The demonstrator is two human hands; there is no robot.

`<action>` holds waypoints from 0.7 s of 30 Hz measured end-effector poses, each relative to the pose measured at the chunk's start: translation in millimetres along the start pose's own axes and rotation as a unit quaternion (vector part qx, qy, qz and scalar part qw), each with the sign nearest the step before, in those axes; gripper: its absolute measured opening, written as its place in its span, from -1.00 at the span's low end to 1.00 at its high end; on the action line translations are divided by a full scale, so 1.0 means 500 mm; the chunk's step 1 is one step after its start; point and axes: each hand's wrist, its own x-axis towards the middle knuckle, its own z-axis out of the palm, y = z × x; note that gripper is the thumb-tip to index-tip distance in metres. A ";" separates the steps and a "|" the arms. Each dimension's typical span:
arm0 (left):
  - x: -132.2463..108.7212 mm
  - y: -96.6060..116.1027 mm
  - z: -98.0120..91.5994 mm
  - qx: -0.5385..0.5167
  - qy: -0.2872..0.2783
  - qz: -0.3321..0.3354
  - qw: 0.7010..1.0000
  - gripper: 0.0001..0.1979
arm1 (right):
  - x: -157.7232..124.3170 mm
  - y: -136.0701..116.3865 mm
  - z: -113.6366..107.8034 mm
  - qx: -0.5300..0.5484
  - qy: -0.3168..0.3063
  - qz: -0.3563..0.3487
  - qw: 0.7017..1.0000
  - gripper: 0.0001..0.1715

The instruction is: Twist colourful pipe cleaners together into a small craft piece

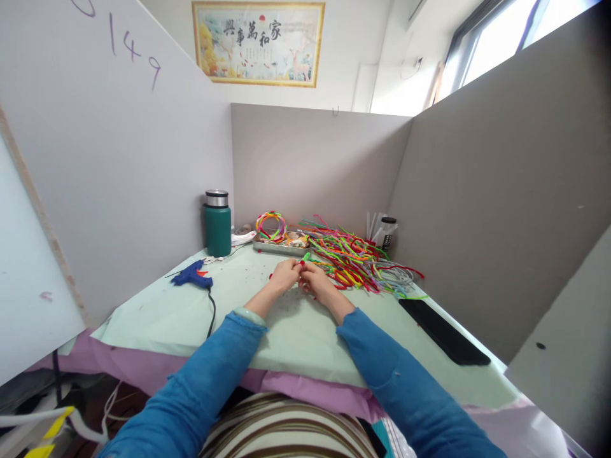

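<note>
On the pale green table cover, inside a cubicle of grey partition walls, both hands meet close together over the middle of the desk. The left hand and the right hand are curled inward with fingertips touching or nearly so, pinching a small green and red piece between them; it looks like a bit of pipe cleaner, though it is too small to be sure, and which hand has the firmer hold I cannot tell. Both arms wear blue sleeves.

Just beyond the right hand lies a loose pile of pipe cleaners in red, green, yellow and orange, with grey ones at its right edge. Behind the hands sits a flat metal tray with coloured rings propped on it. A green bottle with a steel lid stands upright near the left wall. A blue glue gun lies to the left of the hands, well apart from them, its black cord running toward the table's near edge. A black flat bar lies to the right along the partition. A small dark-capped container stands in the far right corner. A framed picture hangs on the wall above.
</note>
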 end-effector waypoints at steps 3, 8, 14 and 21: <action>-0.003 0.003 -0.003 -0.012 0.004 0.006 1.000 -0.73 | -0.003 0.001 0.001 -0.017 0.003 -0.019 1.000 -0.85; -0.004 0.004 -0.004 -0.032 0.008 0.016 0.999 -0.70 | -0.008 -0.004 0.002 -0.031 -0.003 -0.035 0.999 -0.84; -0.007 0.007 -0.006 -0.032 0.022 0.021 0.999 -0.71 | -0.009 -0.007 0.005 -0.041 0.009 -0.027 0.999 -0.88; -0.008 0.009 -0.008 -0.032 0.038 0.015 0.999 -0.73 | -0.007 -0.009 0.007 -0.064 0.033 -0.035 0.997 -0.84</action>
